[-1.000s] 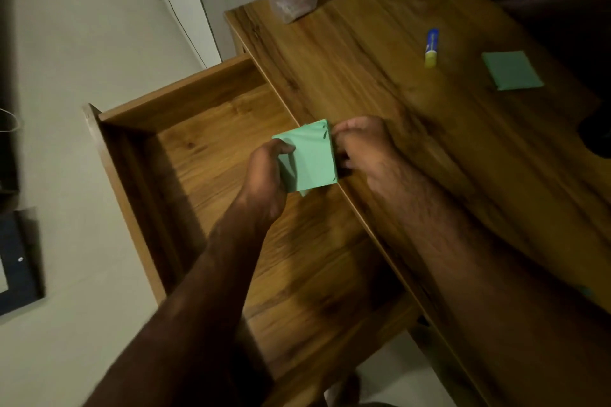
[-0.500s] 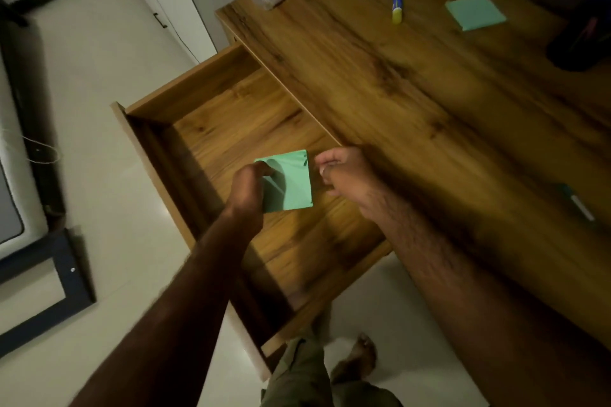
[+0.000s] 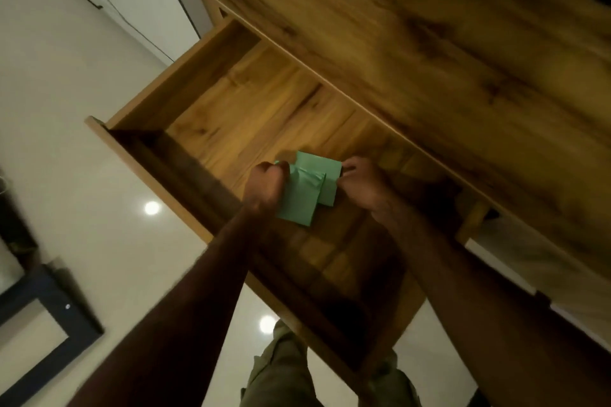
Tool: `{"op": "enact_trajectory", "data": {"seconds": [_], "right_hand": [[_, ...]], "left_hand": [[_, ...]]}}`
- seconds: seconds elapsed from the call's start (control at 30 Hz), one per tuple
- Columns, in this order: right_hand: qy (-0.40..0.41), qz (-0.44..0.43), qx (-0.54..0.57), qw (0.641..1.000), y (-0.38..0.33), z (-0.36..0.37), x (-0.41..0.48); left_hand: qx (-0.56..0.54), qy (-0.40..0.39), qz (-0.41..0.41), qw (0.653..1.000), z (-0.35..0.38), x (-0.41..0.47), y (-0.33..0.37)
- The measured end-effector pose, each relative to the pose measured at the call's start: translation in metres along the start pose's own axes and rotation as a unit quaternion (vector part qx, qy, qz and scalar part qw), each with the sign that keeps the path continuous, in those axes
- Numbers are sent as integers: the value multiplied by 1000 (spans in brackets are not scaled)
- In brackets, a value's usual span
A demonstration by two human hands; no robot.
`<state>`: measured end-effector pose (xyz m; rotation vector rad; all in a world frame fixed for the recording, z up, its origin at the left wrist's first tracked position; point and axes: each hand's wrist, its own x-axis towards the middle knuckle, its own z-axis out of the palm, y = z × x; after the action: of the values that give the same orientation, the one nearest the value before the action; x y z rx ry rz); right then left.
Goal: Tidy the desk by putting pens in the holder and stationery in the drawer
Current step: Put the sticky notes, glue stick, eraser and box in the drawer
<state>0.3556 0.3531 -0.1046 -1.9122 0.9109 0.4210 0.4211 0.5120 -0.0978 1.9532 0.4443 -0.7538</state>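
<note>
Green sticky notes (image 3: 305,190) hang over the open wooden drawer (image 3: 251,116); our left hand (image 3: 266,187) and right hand (image 3: 358,183) pinch their opposite edges.

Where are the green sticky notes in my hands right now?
Head view, centre: the sticky notes hang over the open drawer, pinched between left hand and right hand.

Dim warm light, 2 glare spots on glossy floor (image 3: 82,175), motion blur throughout, deep shadow inside drawer (image 3: 172,86)
</note>
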Motion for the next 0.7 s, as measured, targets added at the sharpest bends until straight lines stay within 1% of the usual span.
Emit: {"op": "enact_trajectory", "data": {"seconds": [0.07,0.17,0.23,0.33,0.5,0.6,0.7], "right_hand": [[34,20,8,999,-3,8,3],[51,47,44,997,-6,19,2],[42,74,103,991,-8,23,0],[20,104,192,976,-5,29,-4],[25,127,275,953,5,32,-16],[34,110,290,950,9,23,-31],[76,71,272,957,15,8,-50]], "left_hand": [[28,-20,22,999,-3,8,3],[46,-58,40,996,-4,10,4],[31,-69,18,997,-6,12,2],[-17,-89,-45,995,-8,10,1],[-19,-127,-70,989,-12,-5,-13],[-15,-168,-85,982,-11,-12,-14],[-12,-198,-54,979,-3,-22,-11]]}}
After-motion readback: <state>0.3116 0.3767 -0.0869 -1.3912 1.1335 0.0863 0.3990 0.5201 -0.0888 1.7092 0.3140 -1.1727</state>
